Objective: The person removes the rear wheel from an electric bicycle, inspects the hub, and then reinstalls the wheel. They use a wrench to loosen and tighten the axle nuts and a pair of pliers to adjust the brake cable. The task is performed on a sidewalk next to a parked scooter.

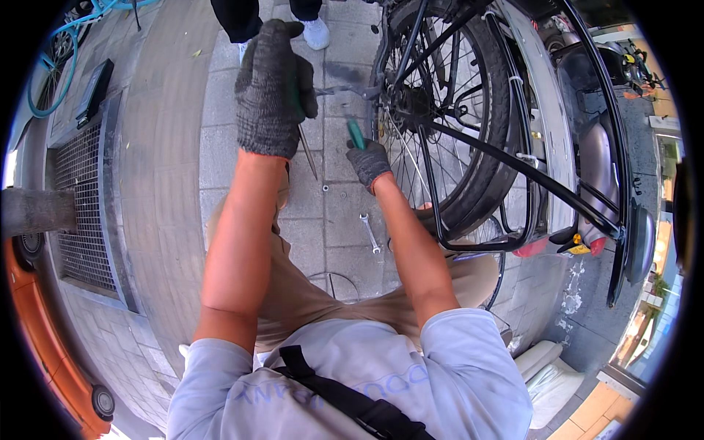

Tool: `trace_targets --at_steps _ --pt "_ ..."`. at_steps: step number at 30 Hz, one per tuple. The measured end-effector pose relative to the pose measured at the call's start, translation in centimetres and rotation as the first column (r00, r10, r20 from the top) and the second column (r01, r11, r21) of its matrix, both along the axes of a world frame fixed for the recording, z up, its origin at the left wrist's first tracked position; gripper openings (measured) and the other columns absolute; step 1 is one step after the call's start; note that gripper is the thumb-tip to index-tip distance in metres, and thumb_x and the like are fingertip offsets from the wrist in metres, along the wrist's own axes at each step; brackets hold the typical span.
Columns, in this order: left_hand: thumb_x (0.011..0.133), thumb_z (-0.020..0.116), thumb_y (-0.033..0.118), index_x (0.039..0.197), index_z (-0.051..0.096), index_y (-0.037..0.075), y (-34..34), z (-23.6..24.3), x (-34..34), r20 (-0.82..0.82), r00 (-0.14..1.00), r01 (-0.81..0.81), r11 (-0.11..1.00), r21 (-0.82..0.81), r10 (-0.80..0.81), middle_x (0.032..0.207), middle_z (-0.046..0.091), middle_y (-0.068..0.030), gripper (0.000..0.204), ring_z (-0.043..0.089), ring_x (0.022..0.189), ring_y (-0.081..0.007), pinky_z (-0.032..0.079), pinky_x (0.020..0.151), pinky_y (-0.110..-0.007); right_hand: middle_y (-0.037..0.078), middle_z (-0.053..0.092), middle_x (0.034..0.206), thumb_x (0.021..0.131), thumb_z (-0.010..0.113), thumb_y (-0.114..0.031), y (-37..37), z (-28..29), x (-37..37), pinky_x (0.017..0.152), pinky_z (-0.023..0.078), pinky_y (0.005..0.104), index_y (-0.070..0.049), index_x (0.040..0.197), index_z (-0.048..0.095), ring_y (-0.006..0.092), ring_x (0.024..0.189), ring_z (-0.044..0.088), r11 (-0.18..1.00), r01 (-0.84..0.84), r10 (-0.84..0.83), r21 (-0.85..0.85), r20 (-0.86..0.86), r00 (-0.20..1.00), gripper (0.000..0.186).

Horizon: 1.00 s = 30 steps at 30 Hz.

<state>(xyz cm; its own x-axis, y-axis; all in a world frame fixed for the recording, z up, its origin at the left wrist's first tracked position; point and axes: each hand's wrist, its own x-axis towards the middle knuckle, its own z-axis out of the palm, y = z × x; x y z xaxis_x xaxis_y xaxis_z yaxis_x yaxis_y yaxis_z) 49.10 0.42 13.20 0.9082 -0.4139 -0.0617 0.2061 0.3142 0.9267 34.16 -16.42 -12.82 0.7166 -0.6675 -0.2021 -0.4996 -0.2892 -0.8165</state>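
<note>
I'm outside here, on a sidewalk. Flat stones (226,121) lie under the left hand (273,95) and the right hand (370,163). Far left of the left hand, I see a tree trunk (37,210) by a grate (84,176), an orange car (40,326) and a blue bike (45,114). Another bike (496,125) stands just right of the right hand.

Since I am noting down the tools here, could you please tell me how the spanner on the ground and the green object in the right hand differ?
Place: the spanner lies on the paving, while the green object is held in the right hand.
Colour: the spanner is silvery; the green object's visible part is green.
Visibility: the spanner shows whole; the hand partly hides the green object.
Both look slim.
</note>
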Motion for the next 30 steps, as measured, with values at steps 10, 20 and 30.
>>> trace_targets --at_steps 10,20,30 --pt "0.097 0.052 0.039 0.109 0.062 0.004 -1.0 -0.4 -0.2 -0.135 0.979 0.133 0.981 -0.143 -0.152 0.073 0.060 -0.0083 0.039 0.055 0.047 -0.0192 0.046 0.042 -0.031 0.006 0.061 0.068 0.081 0.072 -0.024 4.7 2.0 -2.9 0.055 0.044 0.0361 -0.004 0.097 0.071 0.0183 0.055 0.053 0.975 -0.063 0.105 0.212 -0.192 0.976 0.026" --pt "0.093 0.066 0.030 0.120 0.066 0.007 -5.5 -1.3 -6.0 0.521 0.744 0.417 0.900 0.129 -0.419 0.100 0.067 -0.0113 0.035 0.067 0.085 -0.0215 0.055 0.078 -0.033 0.000 0.051 0.060 0.084 0.069 -0.025 8.6 3.5 -8.5 0.037 0.032 0.0342 -0.008 0.083 0.063 0.0141 0.042 0.045 0.724 0.342 -0.075 0.599 -0.425 0.902 0.017" --pt "0.097 0.055 0.049 0.122 0.066 0.009 -7.6 -2.4 -8.7 0.668 0.539 0.391 0.855 0.342 -0.513 0.119 0.064 -0.0181 0.049 0.063 0.108 -0.0388 0.050 0.096 -0.045 0.014 0.066 0.077 0.088 0.066 -0.028 6.2 -0.9 -10.0 0.056 0.052 0.0449 -0.005 0.093 0.065 0.0299 0.064 0.066 0.985 -0.143 0.161 0.094 -0.222 0.962 0.024"
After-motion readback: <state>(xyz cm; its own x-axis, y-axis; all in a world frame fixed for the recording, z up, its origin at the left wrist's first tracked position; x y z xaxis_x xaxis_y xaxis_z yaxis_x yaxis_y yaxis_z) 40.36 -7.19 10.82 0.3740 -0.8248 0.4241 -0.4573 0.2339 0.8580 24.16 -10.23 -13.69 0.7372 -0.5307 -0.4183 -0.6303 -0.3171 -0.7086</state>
